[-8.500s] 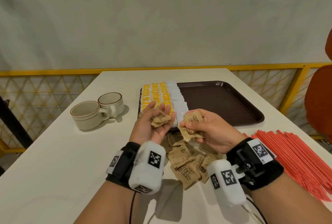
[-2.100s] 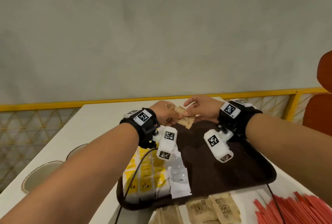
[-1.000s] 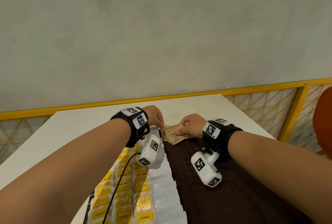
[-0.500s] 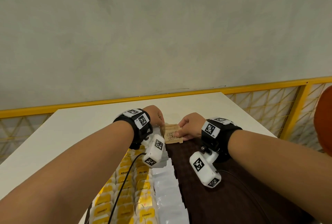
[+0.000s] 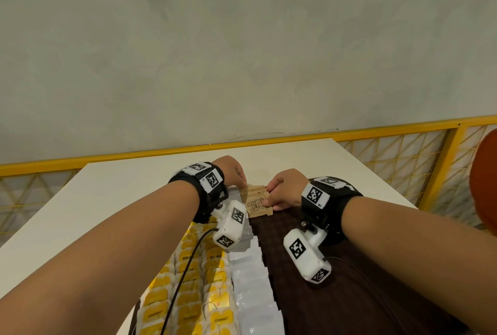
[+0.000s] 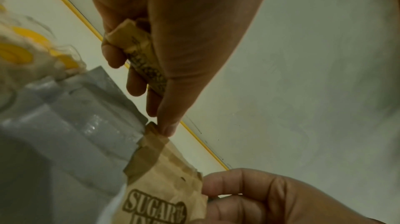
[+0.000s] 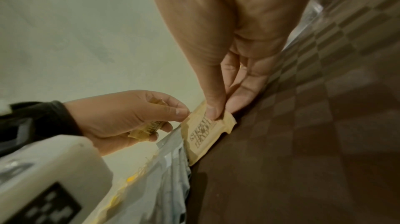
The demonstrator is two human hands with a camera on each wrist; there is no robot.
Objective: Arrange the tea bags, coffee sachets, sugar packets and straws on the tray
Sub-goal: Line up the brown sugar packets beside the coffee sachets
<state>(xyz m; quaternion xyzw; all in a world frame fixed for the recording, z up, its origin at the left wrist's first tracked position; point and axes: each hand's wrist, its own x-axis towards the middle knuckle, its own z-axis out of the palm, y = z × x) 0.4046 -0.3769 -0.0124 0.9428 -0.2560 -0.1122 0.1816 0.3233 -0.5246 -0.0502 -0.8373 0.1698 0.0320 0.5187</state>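
Brown paper sugar packet (image 5: 257, 205) printed "SUGAR", creased.

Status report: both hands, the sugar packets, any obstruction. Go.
Left hand grips spare sugar packets, fingertip on the placed packet's corner. Right hand pinches top packet at the tray's far end, beside the white sachets. Nothing blocking.
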